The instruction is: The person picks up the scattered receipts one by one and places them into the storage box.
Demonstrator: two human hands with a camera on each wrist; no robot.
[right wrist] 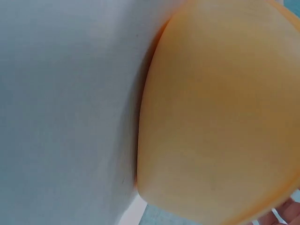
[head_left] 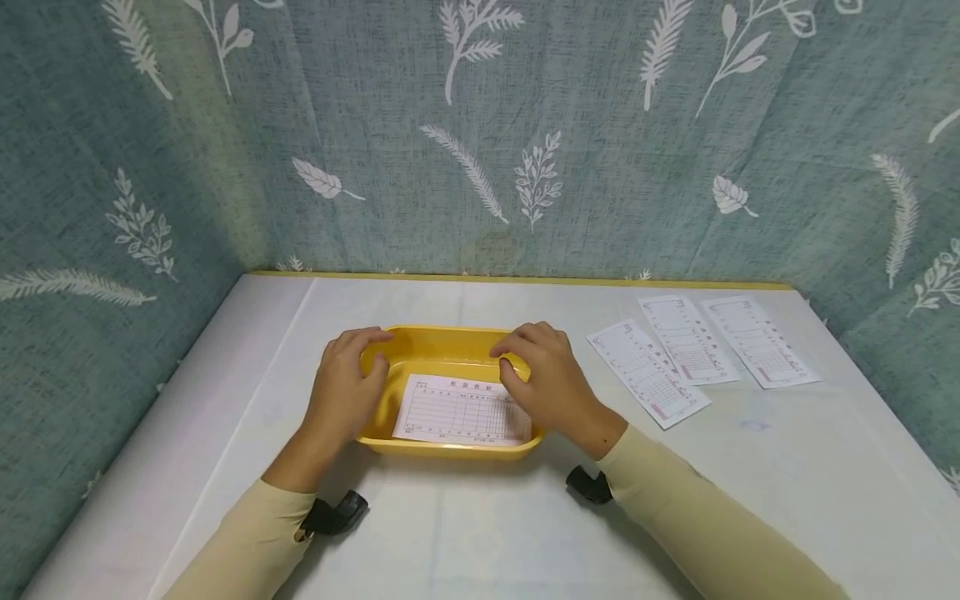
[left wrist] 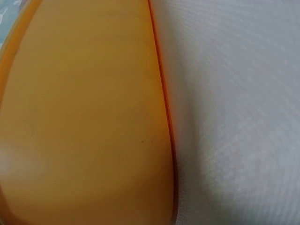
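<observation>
A yellow plastic tray [head_left: 450,450] sits on the white table, with a printed paper form [head_left: 457,412] lying in it. My left hand [head_left: 345,383] is at the tray's left end, its bent fingers and thumb over the rim and apart from each other. At the opposite end, my right hand [head_left: 551,379] has the same loose curve, with the thumb above the form's right edge. Close up, both wrist views show the tray's outer wall [left wrist: 93,103]. Some fingers [right wrist: 290,211] of the right hand appear past the rim. Neither hand visibly pinches the tray.
Three printed slips lie on the table to the right: a left one [head_left: 648,375], a middle one [head_left: 686,337] and a right one [head_left: 761,342]. Behind and at the sides hangs a green leaf-patterned cloth [head_left: 480,192]. A yellow strip [head_left: 525,279] marks the table's back edge.
</observation>
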